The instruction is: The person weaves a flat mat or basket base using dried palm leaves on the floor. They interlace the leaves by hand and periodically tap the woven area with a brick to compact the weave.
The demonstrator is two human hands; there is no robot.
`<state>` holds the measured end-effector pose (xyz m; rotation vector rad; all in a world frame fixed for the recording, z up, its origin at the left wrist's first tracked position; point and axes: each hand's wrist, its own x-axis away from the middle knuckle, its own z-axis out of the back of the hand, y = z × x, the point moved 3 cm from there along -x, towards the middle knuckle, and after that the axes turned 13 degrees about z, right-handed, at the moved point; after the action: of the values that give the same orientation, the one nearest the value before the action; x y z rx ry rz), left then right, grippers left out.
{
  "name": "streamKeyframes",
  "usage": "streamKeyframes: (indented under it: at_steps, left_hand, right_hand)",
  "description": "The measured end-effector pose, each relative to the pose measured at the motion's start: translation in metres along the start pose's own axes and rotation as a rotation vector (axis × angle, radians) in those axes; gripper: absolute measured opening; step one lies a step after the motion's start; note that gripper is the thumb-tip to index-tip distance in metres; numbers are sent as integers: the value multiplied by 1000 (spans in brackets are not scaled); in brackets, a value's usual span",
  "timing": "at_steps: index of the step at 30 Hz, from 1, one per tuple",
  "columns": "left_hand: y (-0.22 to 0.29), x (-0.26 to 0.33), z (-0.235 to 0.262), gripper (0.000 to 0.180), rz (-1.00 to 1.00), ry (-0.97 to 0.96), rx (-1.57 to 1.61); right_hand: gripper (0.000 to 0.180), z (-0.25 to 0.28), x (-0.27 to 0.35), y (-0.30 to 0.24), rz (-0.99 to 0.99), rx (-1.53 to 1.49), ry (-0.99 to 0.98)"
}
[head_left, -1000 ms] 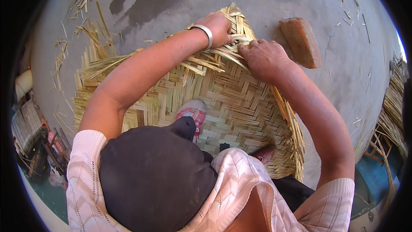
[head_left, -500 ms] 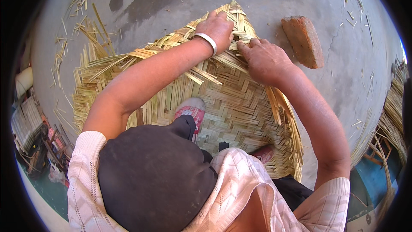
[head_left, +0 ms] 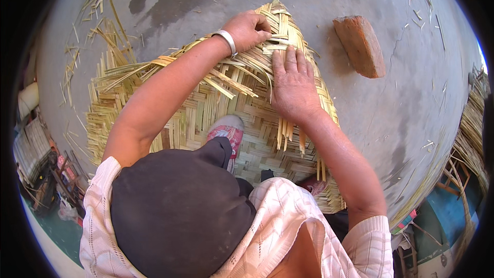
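Observation:
A woven mat (head_left: 257, 116) of pale, flat split strips lies on the floor beneath me, its far edges folded inward to a corner point. On the far left fold my left hand (head_left: 248, 30), a white bracelet at its wrist, has curled fingers and thumb closed at a strip near the corner. My right hand (head_left: 296, 90) lies palm down on the right fold, fingers stretched forward and pressing on the weave. Loose strip ends (head_left: 288, 134) stick out from under it toward me. More ends (head_left: 229, 85) fan out below my left wrist.
A reddish brick (head_left: 360, 46) rests on the grey floor right of the mat. My shoe (head_left: 226, 129) stands on the mat. Unwoven strips (head_left: 116, 38) spread at the left, with scraps scattered about. A bundle of long stalks (head_left: 471, 128) is at the far right.
The mat's right edge has turned inward, bringing its loose ends over the weave. My right hand has gone from bent fingers at the edge to lying flat; my left hand has shifted slightly left.

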<state>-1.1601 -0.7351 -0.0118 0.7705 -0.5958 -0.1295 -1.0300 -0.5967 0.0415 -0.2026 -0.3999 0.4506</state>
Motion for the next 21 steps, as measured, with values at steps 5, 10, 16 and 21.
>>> streamKeyframes:
  at_steps: [5,10,16,21]
  left_hand:
    - [3,-2,-4,15,-50,62,-134]
    - [9,0,-9,12,-127,141,-295]
    - [11,7,-18,11,-209,237,-431]
    - [17,8,-20,15,-213,175,-555]
  right_hand:
    - [73,-14,0,-5,-23,-80,63]
    - [80,-26,-2,-11,-19,5,52]
    - [82,-31,-3,-14,-7,-56,70]
    - [86,-12,2,5,71,-244,110]
